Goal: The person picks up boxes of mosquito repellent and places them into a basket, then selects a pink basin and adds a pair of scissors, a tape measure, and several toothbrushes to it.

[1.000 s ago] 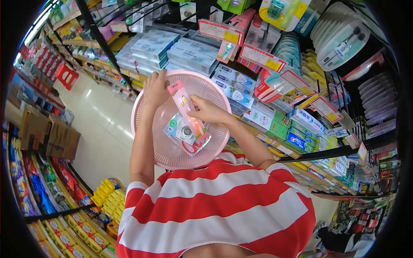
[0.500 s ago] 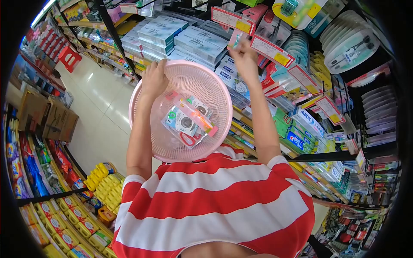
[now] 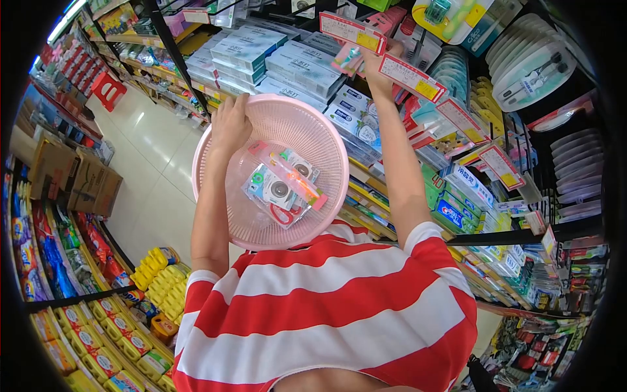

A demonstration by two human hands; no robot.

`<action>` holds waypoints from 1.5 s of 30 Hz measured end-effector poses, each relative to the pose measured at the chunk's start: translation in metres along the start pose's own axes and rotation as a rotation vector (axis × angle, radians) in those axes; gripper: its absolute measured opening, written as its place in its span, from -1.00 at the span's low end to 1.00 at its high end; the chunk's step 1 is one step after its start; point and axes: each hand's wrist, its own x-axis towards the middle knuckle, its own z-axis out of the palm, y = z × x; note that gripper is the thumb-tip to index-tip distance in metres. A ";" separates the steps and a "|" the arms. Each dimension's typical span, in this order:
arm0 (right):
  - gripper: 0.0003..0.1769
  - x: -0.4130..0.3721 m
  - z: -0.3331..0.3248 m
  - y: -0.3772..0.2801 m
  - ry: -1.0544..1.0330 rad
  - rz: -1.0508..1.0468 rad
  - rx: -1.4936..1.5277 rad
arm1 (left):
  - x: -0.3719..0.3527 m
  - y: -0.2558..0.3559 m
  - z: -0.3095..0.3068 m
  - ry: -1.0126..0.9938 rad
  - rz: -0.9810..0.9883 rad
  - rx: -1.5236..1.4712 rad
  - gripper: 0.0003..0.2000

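Note:
A round pink mesh basket (image 3: 334, 140) is tilted in front of my striped shirt. My left hand (image 3: 231, 124) grips its upper left rim. Inside lie a clear pack with a pink and orange item (image 3: 295, 178) and carded packs with round silver items (image 3: 277, 189), one showing red handles. At the shelf hooks my right hand (image 3: 379, 64) is closed beside a small pink and green package (image 3: 349, 60), which it seems to hold; the price labels partly hide its fingers.
White and teal boxes (image 3: 307, 65) are stacked behind the basket. Red-edged price tags (image 3: 413, 77) jut from hooks at upper right. Green toothpaste boxes (image 3: 450, 208) lie on the right shelf. Cardboard boxes (image 3: 91, 179), a red stool (image 3: 108, 91) and yellow bottles (image 3: 157, 274) stand at left.
My right hand has moved slightly up behind the price tags, and the small pink package now sticks out to its left, tilted. The basket has shifted slightly left.

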 end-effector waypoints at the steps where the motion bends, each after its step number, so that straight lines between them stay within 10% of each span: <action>1: -0.46 -0.003 0.001 0.001 0.023 -0.009 -0.054 | -0.001 -0.002 0.000 -0.003 0.000 -0.003 -0.57; 27: -0.52 -0.001 -0.038 -0.050 -0.123 0.455 -0.001 | 0.040 -0.027 -0.002 -0.083 0.062 -0.013 -0.58; 31: -0.62 -0.032 -0.043 -0.064 -0.099 0.795 0.555 | 0.044 -0.025 0.003 -0.093 0.077 -0.034 -0.58; 38: -0.58 -0.100 -0.044 -0.119 -0.620 1.030 0.686 | 0.055 -0.019 0.016 -0.130 0.117 -0.054 -0.60; 45: -0.49 -0.144 -0.022 -0.133 -1.052 0.635 0.388 | 0.058 -0.009 0.020 -0.135 0.139 -0.094 -0.59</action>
